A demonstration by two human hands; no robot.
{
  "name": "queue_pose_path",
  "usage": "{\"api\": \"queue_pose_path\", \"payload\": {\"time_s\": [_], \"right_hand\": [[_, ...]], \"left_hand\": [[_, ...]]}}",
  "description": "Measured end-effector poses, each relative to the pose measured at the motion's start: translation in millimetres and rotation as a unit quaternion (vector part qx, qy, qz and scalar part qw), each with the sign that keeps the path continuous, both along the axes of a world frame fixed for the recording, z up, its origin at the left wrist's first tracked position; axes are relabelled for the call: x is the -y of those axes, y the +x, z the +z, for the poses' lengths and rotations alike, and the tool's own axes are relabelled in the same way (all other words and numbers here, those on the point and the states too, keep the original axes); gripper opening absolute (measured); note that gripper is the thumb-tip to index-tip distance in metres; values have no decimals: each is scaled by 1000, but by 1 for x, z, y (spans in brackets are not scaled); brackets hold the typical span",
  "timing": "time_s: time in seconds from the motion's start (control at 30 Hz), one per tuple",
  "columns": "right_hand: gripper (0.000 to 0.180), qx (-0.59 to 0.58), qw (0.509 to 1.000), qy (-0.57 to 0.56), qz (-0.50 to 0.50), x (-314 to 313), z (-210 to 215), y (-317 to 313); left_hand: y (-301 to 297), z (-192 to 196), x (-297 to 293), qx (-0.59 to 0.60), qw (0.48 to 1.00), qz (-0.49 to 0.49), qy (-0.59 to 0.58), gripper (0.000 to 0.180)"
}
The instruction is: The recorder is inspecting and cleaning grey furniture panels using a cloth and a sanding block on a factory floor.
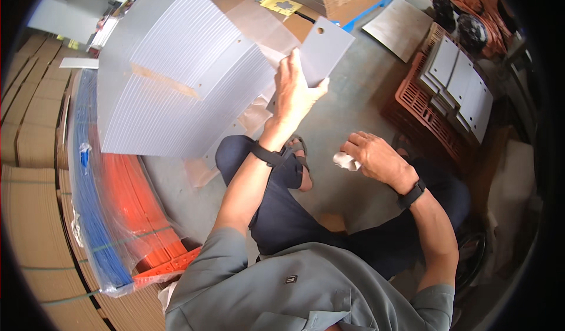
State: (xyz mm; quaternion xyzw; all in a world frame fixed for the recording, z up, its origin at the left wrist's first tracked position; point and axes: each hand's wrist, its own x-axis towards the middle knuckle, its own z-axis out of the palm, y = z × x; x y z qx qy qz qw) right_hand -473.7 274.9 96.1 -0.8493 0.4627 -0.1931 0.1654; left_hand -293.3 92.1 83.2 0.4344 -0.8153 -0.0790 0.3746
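Observation:
My left hand (292, 98) is closed on a flat grey panel (325, 51) with a round hole near its far corner. It is held up in front of me, beside a tall stack of similar grey panels (182, 78). A strip of brown tape (165, 80) crosses the edges of that stack. Lower and to the right, over my knees, my right hand (374, 157) pinches a crumpled white cloth (346, 161). The cloth is apart from the panel. My left wrist and fingers hide part of the panel's near end.
At the right, a reddish-brown plastic crate (412, 95) bears several grey panels (456, 83). A flat board (398, 29) lies on the floor behind it. Plastic-wrapped blue strips (88, 172) and orange pieces (132, 195) stand left, beside bundled cardboard (35, 225). A large carton (353, 1) sits at the back.

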Motion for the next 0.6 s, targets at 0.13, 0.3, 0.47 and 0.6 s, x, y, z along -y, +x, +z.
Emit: {"api": "queue_pose_path", "payload": {"time_s": [0.13,0.3,0.47,0.6], "right_hand": [[33,-2,1000,2,-2,1,4,4],[28,-18,1000,-7,9,5,7,9],[27,-26,1000,-4,9,4,12,8],[27,-33,999,0,10,6,14,8]], "left_hand": [[24,20,33,98,995,-12,13,90],[84,34,121,255,965,17,52,81],[133,23,170,322,936,69,125,78],[160,16,182,365,904,126,184,75]]}}
